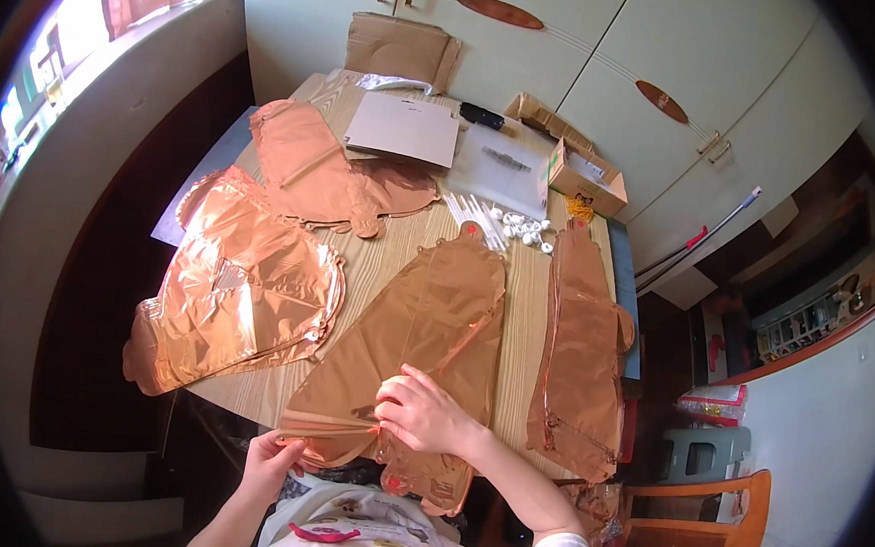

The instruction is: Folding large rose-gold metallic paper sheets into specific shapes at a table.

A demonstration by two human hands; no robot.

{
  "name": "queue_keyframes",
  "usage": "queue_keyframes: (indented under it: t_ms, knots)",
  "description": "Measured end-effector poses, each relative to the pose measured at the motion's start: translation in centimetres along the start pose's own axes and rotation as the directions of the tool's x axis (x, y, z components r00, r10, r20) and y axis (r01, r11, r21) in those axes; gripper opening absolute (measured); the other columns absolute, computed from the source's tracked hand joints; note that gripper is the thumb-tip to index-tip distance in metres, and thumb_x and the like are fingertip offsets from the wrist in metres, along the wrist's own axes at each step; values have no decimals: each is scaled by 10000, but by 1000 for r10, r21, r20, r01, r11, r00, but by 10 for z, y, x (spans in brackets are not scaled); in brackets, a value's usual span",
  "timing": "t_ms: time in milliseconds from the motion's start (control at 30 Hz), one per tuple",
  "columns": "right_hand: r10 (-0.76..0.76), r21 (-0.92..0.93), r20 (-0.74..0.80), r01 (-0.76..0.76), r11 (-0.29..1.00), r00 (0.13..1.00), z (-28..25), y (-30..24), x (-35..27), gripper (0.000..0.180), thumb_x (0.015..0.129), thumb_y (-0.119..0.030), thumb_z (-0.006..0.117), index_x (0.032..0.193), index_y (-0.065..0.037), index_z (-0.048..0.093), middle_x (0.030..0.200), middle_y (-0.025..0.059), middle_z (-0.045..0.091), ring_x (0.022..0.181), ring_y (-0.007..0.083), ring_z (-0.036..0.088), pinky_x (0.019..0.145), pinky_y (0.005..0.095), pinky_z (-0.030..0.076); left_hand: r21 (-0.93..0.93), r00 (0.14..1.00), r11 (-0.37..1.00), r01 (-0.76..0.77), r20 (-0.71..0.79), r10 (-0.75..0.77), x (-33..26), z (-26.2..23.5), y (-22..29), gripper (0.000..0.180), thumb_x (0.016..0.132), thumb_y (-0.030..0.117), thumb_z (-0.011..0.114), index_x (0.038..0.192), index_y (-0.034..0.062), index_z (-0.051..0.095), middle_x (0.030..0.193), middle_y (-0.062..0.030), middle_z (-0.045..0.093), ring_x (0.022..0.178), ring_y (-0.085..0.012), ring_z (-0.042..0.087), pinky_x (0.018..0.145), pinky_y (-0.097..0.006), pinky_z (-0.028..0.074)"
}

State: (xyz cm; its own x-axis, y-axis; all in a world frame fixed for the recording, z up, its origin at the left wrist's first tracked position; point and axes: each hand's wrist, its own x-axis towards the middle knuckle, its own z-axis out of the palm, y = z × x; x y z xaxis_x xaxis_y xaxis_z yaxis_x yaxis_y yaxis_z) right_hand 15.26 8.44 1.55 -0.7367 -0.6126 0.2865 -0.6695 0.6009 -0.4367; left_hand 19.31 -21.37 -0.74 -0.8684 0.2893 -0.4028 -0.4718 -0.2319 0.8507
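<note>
A flat, uninflated copper-coloured foil balloon (pixel 417 307) lies in front of me, its near end reaching past the table's edge. My left hand (pixel 276 456) pinches its lower left corner between thumb and fingers. Farther right on the same sheet, my right hand (pixel 427 413) has its fingers curled onto the foil, and creases run between the two hands. To the left is a shiny stack of folded copper foil balloons (pixel 247 282), with another flat foil balloon (pixel 309 160) behind it. A narrow folded foil balloon (pixel 581 353) rests along the right side.
White plastic sticks (pixel 476 221) and several small white cups (pixel 532 231) lie beyond the middle balloon. Farther back are a white flat box (pixel 403 129), a clear plastic bag (pixel 504 164), a black object (pixel 481 116) and an open carton (pixel 591 178). A wooden chair (pixel 697 530) stands at right.
</note>
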Motion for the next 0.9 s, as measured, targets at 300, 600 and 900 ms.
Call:
queue_keyframes:
  t_ms: [300,600,900]
  knots:
    - [13,5,-4,-13,1000,1000,-1,2,-7,118,868,-184,668,954,-123,617,1144,51,564,1172,231,542,1117,529,339,-34,999,998,-50,-20,49,3,3,2,85,942,71,613,947,-5,651,812,-103,712,626,-152,685,511,-245,542]
    - [26,-39,-35,-27,999,999,-1,4,-11,117,859,-178,675,952,-126,628,1135,38,581,1179,223,546,1120,540,337,-58,995,993,-99,-26,98,5,3,0,100,935,49,607,975,-23,662,858,-115,715,666,-145,685,563,-252,561]
    - [-2,-52,-29,0,999,1000,-3,5,-7,133,864,-199,647,953,-114,597,1032,53,529,1099,234,546,1122,545,326,-25,983,983,-183,17,184,7,-7,-13,117,882,-10,629,982,-50,675,952,-75,664,836,-122,628,733,-242,512]
